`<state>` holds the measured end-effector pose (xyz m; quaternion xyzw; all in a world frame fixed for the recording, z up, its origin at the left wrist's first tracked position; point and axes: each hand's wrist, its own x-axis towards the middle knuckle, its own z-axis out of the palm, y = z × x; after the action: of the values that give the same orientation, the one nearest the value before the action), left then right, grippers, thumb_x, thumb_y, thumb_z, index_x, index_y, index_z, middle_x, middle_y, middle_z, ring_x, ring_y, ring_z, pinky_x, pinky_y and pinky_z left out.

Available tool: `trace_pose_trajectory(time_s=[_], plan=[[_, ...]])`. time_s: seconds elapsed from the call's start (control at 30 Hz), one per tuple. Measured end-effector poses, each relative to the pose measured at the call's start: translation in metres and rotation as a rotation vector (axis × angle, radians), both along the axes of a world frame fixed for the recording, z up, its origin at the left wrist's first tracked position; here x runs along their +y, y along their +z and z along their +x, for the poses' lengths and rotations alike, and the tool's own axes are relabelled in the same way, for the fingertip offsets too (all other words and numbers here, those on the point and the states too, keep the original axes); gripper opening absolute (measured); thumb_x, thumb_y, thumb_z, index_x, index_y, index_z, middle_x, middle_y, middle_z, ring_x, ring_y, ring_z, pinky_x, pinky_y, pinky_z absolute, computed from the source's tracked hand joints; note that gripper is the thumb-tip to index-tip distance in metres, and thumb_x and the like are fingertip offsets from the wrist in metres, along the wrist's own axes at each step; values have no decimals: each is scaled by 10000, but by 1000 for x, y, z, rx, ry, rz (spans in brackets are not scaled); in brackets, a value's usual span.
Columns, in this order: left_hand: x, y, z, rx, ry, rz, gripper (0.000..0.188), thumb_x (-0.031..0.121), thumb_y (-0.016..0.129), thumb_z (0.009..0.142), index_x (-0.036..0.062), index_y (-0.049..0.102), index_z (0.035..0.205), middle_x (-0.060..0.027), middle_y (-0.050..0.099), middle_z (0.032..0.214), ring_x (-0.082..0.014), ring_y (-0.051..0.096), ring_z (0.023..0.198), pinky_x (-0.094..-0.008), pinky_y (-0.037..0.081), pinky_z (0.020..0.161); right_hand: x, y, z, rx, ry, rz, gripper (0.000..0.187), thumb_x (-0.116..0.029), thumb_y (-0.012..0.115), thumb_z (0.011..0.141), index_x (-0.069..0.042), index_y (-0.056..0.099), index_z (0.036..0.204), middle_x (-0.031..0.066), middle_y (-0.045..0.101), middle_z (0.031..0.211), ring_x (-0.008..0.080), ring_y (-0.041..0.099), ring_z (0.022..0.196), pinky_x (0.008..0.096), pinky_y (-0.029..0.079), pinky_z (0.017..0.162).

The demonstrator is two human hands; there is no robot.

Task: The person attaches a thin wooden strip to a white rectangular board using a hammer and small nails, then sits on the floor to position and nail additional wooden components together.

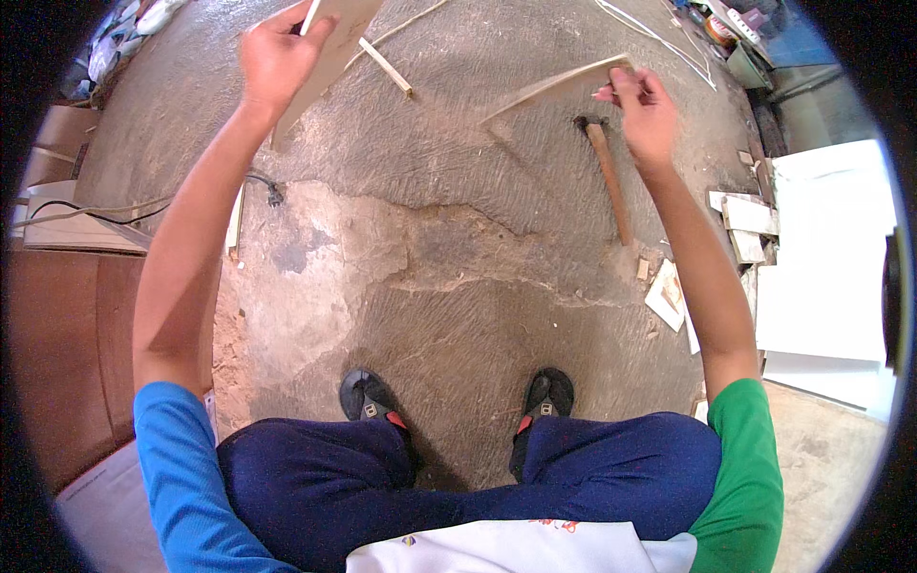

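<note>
My left hand (275, 65) is raised at the upper left and grips a flat, pale wooden board (336, 53), its thumb on the face. The board's top runs out of the picture. At the upper right, my right hand (651, 124) pinches the end of a thin, light wooden piece (554, 84), which slants down to the left above the floor. Below that hand a hammer (608, 181) with a dark head and wooden handle lies on the concrete. A short wooden stick (386, 67) shows just right of the board.
My shoes (547, 392) rest on rough concrete (449, 344). A black plug (275, 195) on a cord lies at the left, near a brown wooden panel (67, 334). Broken white pieces (666, 294) and a large white panel (829, 248) are at the right. Clutter (731, 29) lines the far right.
</note>
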<state>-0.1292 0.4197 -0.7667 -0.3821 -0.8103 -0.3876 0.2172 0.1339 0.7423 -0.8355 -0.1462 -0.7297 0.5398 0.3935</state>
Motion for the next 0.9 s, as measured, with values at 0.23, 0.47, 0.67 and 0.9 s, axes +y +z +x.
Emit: trace_pose_trajectory(time_s=[0.23, 0.47, 0.67, 0.9], plan=[[31, 24, 55, 251, -277, 81, 400, 3, 590, 742, 103, 682, 1118, -127, 595, 717, -244, 585, 636, -347, 460, 595, -44, 11, -23, -65, 34, 270, 296, -242, 702, 856, -19, 523, 932, 92, 668, 710, 132, 680, 701, 269, 521, 571], [59, 61, 72, 368, -339, 90, 414, 4, 595, 719, 136, 691, 1099, -118, 561, 683, -303, 581, 622, -387, 450, 558, -59, 53, -50, -83, 153, 360, 361, -279, 691, 857, -23, 526, 1050, 104, 677, 705, 141, 669, 628, 292, 510, 535], [87, 72, 68, 605, -398, 15, 469, 30, 596, 699, 151, 659, 1147, -107, 586, 716, -324, 582, 617, -400, 499, 586, -70, 59, -78, -73, 118, 381, 392, -259, 667, 873, -10, 503, 1128, 102, 682, 747, 130, 637, 588, 274, 496, 506], [75, 20, 76, 738, -252, -237, 691, 50, 622, 697, 381, 541, 1299, 13, 516, 767, -87, 563, 537, -228, 498, 462, -97, 49, -77, -61, 112, 325, 445, -274, 763, 795, 4, 551, 1071, 107, 678, 729, 151, 668, 624, 270, 523, 533]])
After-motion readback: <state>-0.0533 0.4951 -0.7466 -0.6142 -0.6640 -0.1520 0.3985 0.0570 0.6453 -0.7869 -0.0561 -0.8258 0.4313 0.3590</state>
